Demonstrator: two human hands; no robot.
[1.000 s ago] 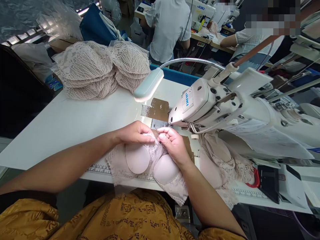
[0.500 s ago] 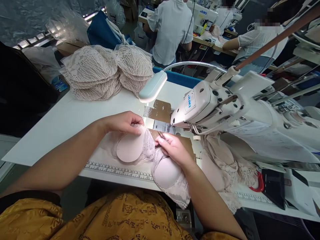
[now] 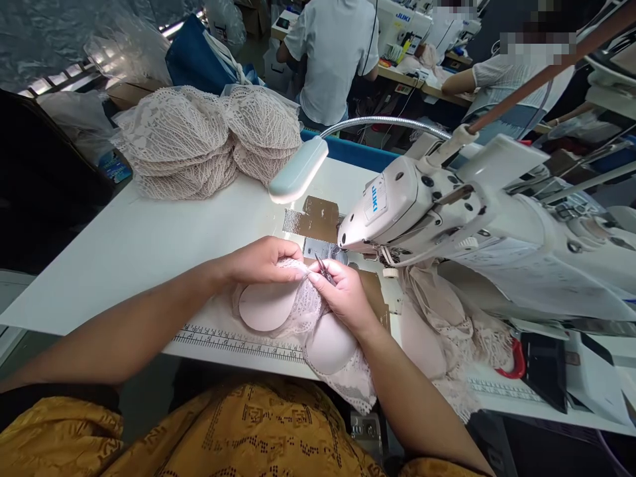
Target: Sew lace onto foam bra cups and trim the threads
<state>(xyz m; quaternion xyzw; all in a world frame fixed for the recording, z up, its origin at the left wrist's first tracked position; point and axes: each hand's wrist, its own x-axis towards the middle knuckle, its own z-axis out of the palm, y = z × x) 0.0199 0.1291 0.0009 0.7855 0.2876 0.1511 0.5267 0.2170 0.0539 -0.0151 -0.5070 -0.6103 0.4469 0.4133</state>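
A pale pink lace bra (image 3: pixel 268 307) with two moulded cups lies at the table's front edge, its right cup (image 3: pixel 332 344) partly over the edge. My left hand (image 3: pixel 271 260) pinches the lace at the top of the left cup. Close beside it, my right hand (image 3: pixel 342 291) is closed on the lace between the cups and also holds small dark thread snips (image 3: pixel 324 270), blades pointing up and left. The fingertips of both hands nearly meet. Just beyond them is the needle area of a white sewing machine (image 3: pixel 397 199).
Stacked lace cups (image 3: pixel 173 142) stand at the back left. A lamp (image 3: pixel 301 171) on a bendy neck hangs over the table. More bra pieces (image 3: pixel 430 331), a red-handled tool (image 3: pixel 517 361) and a phone (image 3: pixel 544 371) lie at right. A printed ruler (image 3: pixel 238 343) runs along the front edge. Co-workers sit beyond.
My left hand has moved right, bringing the lace at the left cup up to my right hand. The snips now point more upright in my right hand. The view has shifted slightly.
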